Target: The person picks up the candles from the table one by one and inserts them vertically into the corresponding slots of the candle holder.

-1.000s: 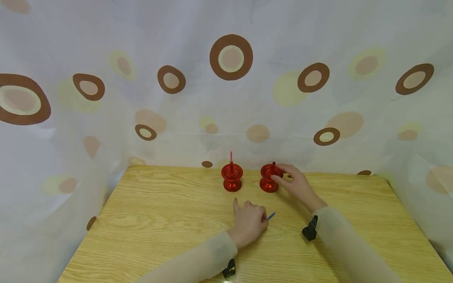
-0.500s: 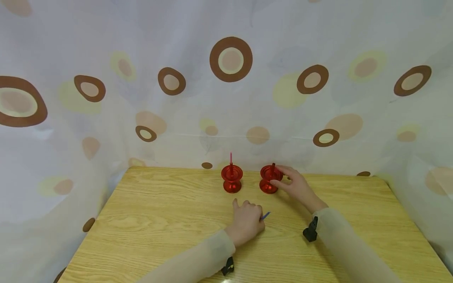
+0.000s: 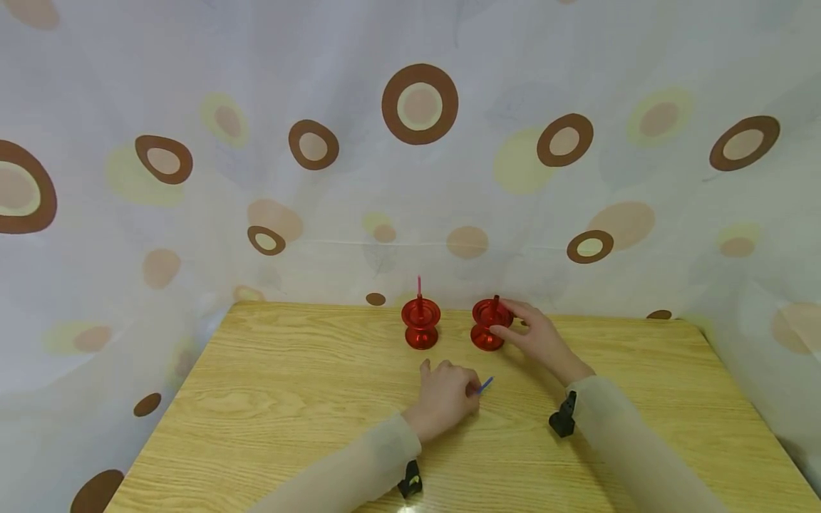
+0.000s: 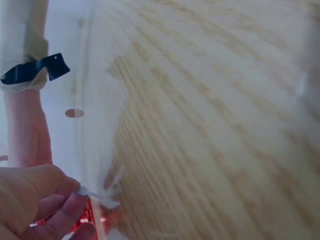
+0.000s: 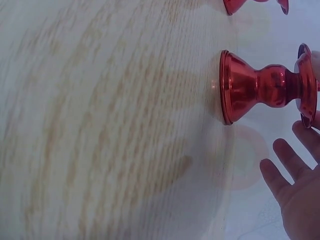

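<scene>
My left hand (image 3: 444,399) pinches a thin blue candle (image 3: 485,385) between thumb and fingers, low over the table in the head view. The candle's free end slants up and to the right; it looks pale in the left wrist view (image 4: 92,193). Beyond it, my right hand (image 3: 539,340) holds the dish of a shiny red candle holder (image 3: 487,338) between thumb and index finger. Its other fingers are spread apart in the right wrist view. That holder stands upright, its central tube bare. To its left is a matching red candle holder (image 3: 421,338) bearing a pink candle (image 3: 420,286).
Both holders stand near the back edge of the wooden table (image 3: 288,370). A pale curtain (image 3: 346,199) with brown rings hangs close behind and along both sides. Black wrist cameras (image 3: 562,417) are strapped to the sleeves.
My left hand has shifted slightly left, and the blue candle in it has changed its slant, its tip now a little higher. The right hand and both holders stay in place.
</scene>
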`<state>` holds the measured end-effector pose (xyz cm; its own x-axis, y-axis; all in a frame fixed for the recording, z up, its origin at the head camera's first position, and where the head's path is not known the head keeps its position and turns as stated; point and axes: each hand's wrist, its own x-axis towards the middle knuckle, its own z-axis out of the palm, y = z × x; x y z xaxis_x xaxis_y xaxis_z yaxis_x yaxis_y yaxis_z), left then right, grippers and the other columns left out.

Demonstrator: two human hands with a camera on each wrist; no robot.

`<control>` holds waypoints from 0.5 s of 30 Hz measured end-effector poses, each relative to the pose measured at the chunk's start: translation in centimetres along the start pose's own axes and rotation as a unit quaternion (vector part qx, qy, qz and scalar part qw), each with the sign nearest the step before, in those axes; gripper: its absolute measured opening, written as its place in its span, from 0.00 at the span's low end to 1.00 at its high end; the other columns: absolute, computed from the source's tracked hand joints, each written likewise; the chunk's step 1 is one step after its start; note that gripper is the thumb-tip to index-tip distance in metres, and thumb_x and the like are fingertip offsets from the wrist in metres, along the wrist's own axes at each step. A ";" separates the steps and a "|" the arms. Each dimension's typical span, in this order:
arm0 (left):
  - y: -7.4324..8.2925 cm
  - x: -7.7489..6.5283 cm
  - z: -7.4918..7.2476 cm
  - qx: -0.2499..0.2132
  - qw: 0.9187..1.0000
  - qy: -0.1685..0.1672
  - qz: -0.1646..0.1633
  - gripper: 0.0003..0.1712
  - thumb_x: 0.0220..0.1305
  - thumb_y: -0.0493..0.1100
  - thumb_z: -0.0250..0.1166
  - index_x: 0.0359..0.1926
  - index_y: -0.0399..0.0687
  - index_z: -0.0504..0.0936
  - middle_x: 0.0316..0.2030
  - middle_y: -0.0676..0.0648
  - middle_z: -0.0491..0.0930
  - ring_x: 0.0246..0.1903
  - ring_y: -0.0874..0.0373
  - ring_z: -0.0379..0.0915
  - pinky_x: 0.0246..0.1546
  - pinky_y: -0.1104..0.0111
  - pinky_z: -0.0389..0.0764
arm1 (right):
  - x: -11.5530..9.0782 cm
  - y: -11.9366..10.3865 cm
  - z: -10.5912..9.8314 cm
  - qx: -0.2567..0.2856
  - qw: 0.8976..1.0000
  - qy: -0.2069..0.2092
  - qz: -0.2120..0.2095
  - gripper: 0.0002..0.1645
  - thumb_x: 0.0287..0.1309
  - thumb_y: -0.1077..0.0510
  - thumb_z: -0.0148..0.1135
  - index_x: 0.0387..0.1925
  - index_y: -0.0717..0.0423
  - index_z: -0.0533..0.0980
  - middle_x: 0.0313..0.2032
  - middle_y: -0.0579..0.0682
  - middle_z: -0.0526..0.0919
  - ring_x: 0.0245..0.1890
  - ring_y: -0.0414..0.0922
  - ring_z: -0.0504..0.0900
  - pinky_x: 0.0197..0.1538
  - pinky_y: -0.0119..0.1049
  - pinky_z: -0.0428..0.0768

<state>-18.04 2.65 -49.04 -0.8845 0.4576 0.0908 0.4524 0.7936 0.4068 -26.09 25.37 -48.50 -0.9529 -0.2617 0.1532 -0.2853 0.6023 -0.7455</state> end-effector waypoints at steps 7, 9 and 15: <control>-0.7 0.4 -0.2 -0.062 0.998 0.027 0.008 0.05 0.63 0.40 0.72 0.39 0.54 0.91 0.32 0.59 0.87 0.40 0.59 0.79 0.60 0.33 0.67 | 0.0 -0.1 0.0 0.005 1.000 -0.004 0.004 0.42 0.71 0.47 0.67 0.78 0.60 0.64 0.75 0.64 0.65 0.73 0.64 0.64 0.69 0.64 0.69; -1.0 0.5 -0.3 -0.075 0.997 0.033 0.009 0.06 0.64 0.41 0.71 0.41 0.54 0.91 0.35 0.59 0.88 0.41 0.59 0.80 0.59 0.38 0.70 | 0.0 -0.1 0.0 0.009 1.000 -0.005 0.004 0.42 0.72 0.46 0.66 0.78 0.59 0.64 0.75 0.64 0.65 0.73 0.64 0.65 0.69 0.64 0.70; -1.5 1.0 -0.9 -0.140 0.988 0.055 0.025 0.06 0.68 0.40 0.69 0.43 0.51 0.91 0.38 0.58 0.89 0.43 0.64 0.83 0.51 0.65 0.80 | 0.0 0.1 0.1 0.017 1.000 -0.006 0.004 0.41 0.73 0.47 0.65 0.78 0.58 0.64 0.75 0.62 0.66 0.72 0.63 0.67 0.67 0.63 0.71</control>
<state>-19.69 1.56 -48.77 -0.8763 0.4344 0.2084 0.4593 0.6227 0.6335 -26.16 25.39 -48.64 -0.9540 -0.2653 0.1394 -0.2732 0.5782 -0.7688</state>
